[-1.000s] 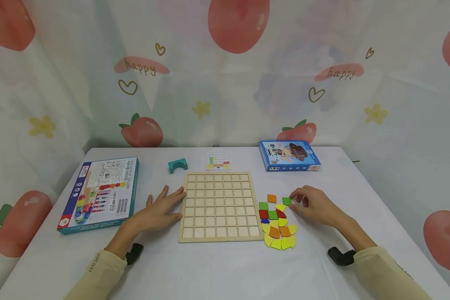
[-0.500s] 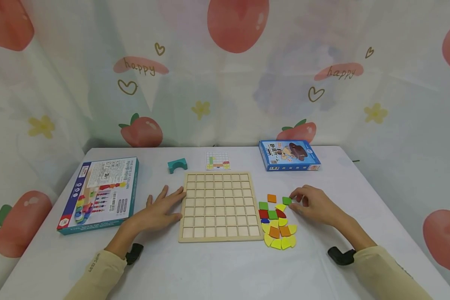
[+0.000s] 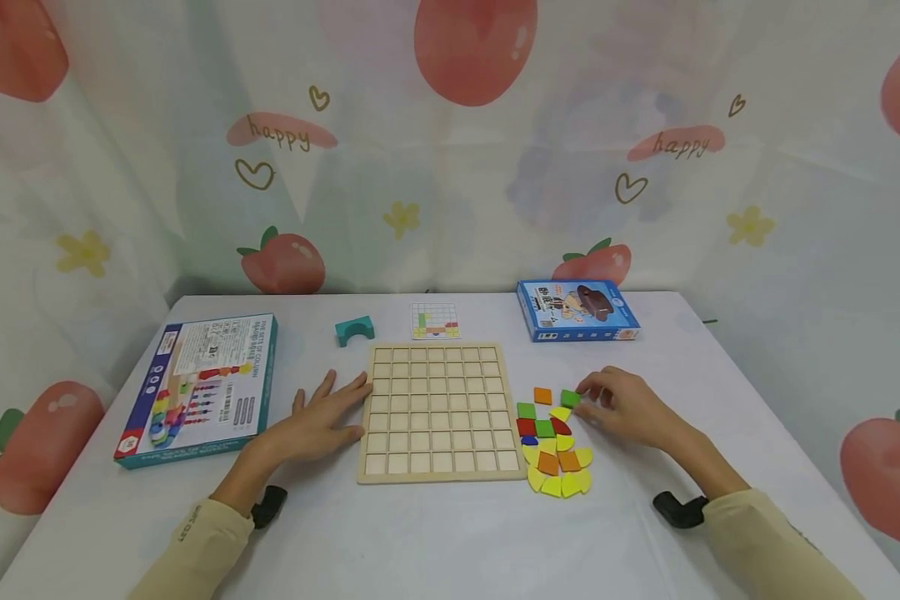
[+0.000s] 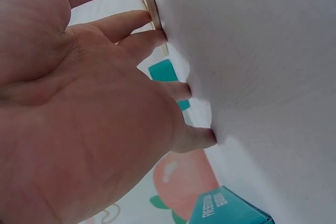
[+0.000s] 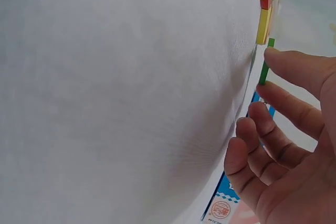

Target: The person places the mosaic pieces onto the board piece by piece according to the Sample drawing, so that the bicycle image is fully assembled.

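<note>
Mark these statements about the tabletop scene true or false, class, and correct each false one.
1. The right hand pinches a green tile. True.
2. The teal arch is left of the small card. True.
3. The left hand grips the teal arch. False: it rests at the left edge of the grid board.
4. The small card lies on the grid board. False: it lies beyond the board's far edge.
</note>
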{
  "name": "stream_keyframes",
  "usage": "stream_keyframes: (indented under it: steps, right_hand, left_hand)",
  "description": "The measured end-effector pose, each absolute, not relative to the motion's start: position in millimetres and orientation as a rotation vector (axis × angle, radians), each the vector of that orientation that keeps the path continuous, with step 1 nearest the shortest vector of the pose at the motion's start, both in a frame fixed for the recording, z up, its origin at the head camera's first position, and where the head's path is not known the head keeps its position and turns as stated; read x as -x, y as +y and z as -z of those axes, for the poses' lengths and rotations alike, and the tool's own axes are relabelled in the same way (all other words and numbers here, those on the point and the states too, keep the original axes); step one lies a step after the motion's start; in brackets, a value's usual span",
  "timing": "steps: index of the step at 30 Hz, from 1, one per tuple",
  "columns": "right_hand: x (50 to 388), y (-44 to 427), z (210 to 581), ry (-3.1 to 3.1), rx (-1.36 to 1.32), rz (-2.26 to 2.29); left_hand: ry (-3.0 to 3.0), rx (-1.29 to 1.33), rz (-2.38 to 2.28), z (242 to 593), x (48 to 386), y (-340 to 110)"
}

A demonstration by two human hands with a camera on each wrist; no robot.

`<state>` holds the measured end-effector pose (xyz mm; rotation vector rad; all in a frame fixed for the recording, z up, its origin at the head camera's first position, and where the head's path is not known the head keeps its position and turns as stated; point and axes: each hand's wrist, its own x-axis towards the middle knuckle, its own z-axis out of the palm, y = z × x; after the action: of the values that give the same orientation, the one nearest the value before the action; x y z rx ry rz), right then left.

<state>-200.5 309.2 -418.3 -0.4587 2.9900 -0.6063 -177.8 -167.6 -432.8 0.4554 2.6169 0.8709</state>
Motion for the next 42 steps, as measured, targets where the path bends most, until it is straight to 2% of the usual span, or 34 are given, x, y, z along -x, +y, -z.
stream_keyframes:
  steps: [14,42]
  right_hand:
    - [203,297,417,2.978,0.457,0.629]
    - [203,243,406,2.886,0.676,0.767]
  left_hand:
    - [2.613,-0.462,-0.882,431,178,-168]
    - [2.614,-0.464,-0.847,429,177,-167]
